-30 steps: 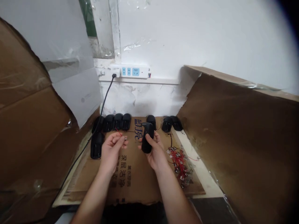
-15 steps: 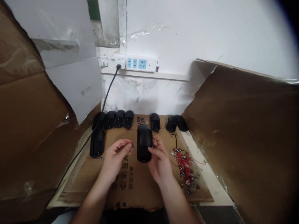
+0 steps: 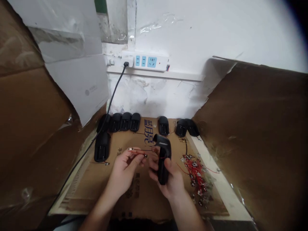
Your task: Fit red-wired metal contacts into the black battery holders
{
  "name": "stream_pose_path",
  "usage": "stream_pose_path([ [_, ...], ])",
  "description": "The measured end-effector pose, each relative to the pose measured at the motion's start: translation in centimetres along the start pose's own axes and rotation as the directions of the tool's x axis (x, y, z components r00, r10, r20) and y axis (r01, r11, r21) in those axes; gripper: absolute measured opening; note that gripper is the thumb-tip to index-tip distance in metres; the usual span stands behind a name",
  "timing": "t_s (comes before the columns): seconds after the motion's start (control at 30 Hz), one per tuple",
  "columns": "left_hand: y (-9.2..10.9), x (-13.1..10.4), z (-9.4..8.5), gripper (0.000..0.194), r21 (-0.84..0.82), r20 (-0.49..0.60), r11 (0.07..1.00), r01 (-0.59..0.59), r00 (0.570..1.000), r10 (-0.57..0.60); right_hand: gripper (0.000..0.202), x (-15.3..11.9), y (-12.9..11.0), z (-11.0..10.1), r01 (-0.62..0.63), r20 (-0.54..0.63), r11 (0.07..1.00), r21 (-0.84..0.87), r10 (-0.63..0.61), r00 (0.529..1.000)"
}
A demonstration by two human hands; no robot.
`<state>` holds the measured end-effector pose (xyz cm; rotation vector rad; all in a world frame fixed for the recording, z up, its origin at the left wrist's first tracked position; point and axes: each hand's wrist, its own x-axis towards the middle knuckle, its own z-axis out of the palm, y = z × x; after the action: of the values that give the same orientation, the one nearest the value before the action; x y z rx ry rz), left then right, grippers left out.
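My right hand (image 3: 175, 183) grips a black plastic housing (image 3: 166, 146), turned edge-on, with fingers on its left side and the thumb on its right. My left hand (image 3: 124, 171) is closed on a thin red wire (image 3: 136, 152) with small metal ends, just left of the housing. A dark wire also runs from near those fingertips toward the housing. To the right of my right hand lies a pile of red wires with metal contacts (image 3: 197, 175).
Several similar black housings (image 3: 125, 122) line the back of the cardboard sheet (image 3: 113, 195), and another housing (image 3: 102, 147) lies at its left. A black cable (image 3: 113, 96) hangs from the power strip (image 3: 151, 62). Cardboard walls (image 3: 260, 134) enclose both sides.
My right hand has turned the housing from its smooth face to edge-on and moved it slightly right. My left hand has shifted slightly right with the red wire.
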<state>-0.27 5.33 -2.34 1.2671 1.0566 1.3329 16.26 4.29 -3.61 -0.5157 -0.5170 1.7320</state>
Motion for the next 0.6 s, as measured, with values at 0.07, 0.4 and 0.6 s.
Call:
stream_pose_path([
  [0.07,-0.4,-0.2,0.0,0.018,0.042,-0.007,0.999,0.005,1.000,-0.004,0.050,-0.1,0.2,0.3,-0.023,0.001,0.999,0.036,0.023,1.000],
  [0.4,0.6,-1.1,-1.2,0.019,0.487,0.204,0.767,-0.416,0.909,0.363,0.060,0.2,1.6,1.3,-0.198,-0.129,0.980,0.008,0.197,0.972],
  [0.6,0.8,-1.0,-1.0,0.022,0.512,0.232,0.699,-0.500,0.863,0.448,0.059,0.3,1.9,1.5,-0.126,-0.151,0.992,-0.027,0.121,0.981],
])
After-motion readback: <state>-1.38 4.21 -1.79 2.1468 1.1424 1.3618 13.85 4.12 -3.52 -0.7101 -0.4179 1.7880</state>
